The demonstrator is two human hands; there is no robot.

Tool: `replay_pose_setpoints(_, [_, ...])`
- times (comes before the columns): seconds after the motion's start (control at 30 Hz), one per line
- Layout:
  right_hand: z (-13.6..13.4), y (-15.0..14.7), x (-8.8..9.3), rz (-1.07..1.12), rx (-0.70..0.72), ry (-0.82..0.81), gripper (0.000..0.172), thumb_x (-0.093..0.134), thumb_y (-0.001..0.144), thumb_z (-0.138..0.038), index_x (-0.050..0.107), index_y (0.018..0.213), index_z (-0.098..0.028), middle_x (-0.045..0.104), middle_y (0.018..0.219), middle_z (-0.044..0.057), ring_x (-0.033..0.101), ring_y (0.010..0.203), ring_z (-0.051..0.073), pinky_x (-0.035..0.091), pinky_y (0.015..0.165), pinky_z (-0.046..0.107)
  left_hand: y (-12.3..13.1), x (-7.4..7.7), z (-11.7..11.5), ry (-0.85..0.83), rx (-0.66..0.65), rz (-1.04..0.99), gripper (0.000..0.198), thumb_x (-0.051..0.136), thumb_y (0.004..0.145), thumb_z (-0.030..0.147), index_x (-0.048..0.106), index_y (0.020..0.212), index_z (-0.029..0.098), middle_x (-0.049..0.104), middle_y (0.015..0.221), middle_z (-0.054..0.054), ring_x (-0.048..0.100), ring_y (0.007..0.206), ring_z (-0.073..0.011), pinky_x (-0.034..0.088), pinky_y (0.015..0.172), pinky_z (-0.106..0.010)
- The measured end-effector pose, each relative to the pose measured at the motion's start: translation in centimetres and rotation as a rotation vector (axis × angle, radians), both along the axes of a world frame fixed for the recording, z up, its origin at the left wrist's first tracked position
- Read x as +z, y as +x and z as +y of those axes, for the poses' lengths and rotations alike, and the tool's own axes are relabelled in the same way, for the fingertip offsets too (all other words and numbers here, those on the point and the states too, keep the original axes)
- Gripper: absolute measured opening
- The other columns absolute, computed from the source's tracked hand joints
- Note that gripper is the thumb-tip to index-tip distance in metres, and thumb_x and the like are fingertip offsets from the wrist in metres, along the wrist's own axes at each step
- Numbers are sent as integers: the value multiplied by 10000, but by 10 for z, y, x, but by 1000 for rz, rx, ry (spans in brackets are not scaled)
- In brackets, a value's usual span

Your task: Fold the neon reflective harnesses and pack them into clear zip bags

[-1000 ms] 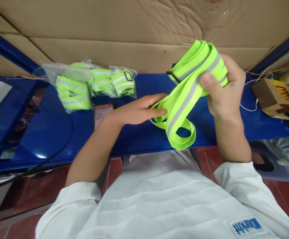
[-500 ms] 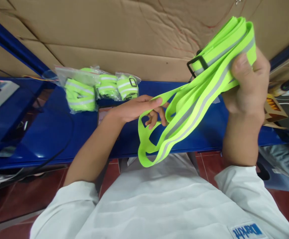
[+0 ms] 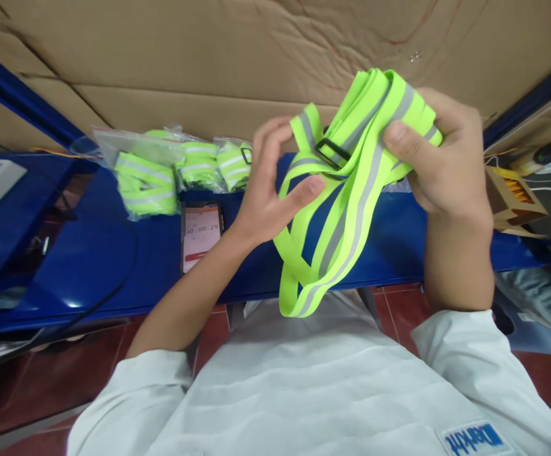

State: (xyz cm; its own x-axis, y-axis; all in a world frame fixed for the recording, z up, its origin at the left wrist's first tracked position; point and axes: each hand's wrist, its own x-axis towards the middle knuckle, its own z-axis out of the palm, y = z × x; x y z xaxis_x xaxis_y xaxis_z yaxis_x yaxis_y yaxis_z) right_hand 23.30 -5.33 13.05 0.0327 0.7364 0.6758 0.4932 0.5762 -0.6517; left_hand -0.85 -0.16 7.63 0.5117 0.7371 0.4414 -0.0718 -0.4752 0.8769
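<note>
My right hand (image 3: 446, 161) grips a folded bundle of neon-green strap with a grey reflective stripe (image 3: 351, 190), held up above the blue shelf (image 3: 90, 259). Loops of the strap hang down toward my lap. A black buckle (image 3: 332, 152) sits on the strap near the bundle. My left hand (image 3: 270, 190) is raised beside it, thumb and fingers pinching a strand of the same strap just left of the buckle.
Three clear bags of folded green straps (image 3: 180, 168) lie at the back of the shelf. A phone with a lit screen (image 3: 201, 234) rests flat in front of them. A small cardboard box (image 3: 510, 199) and white cables are at the right. Cardboard lines the wall behind.
My right hand lowered the bundle and brought it back toward the centre. My left hand rose from the shelf and took hold of a strand near the buckle.
</note>
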Motion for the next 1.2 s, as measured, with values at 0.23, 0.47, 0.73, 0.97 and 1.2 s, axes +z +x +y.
replay_pose_setpoints(0.23, [-13,-17,16,-88,-122,80,334,800,882,-632,824,1031,-334,751,942,22,669,796,241,534,706,388,-14,13,8,251,446,-208,464,708,963,653,529,1028,230,547,1063,11,558,1021,-126,458,938,-327])
replay_pose_setpoints(0.47, [-21,-24,25,-242,-53,29,352,757,943,-597,789,1173,-334,775,1103,-24,720,1015,240,604,921,373,4,15,-5,-90,-321,30,732,892,754,669,696,1317,244,723,1332,-46,667,1293,-311,572,1074,-399])
replay_pose_setpoints(0.73, [-12,-22,6,-97,158,-111,278,843,904,-480,816,1106,-292,772,978,-53,714,840,153,553,709,276,6,-13,-8,-229,-403,210,450,921,755,520,777,960,146,804,992,-67,753,984,-273,622,822,-333])
replay_pose_setpoints(0.97, [6,-26,-31,415,458,-540,301,891,834,-472,803,1001,-238,788,932,6,751,795,179,637,707,283,-3,-35,-5,-428,-453,277,462,950,720,435,741,1003,136,782,910,-47,721,802,-211,592,709,-288])
replay_pose_setpoints(1.2, [26,-19,-83,436,516,-836,525,743,910,-671,741,1143,-201,765,865,52,685,656,200,585,585,335,-5,-49,-2,-496,-643,198,356,783,922,436,788,1099,127,813,1122,-136,776,973,-240,636,839,-307])
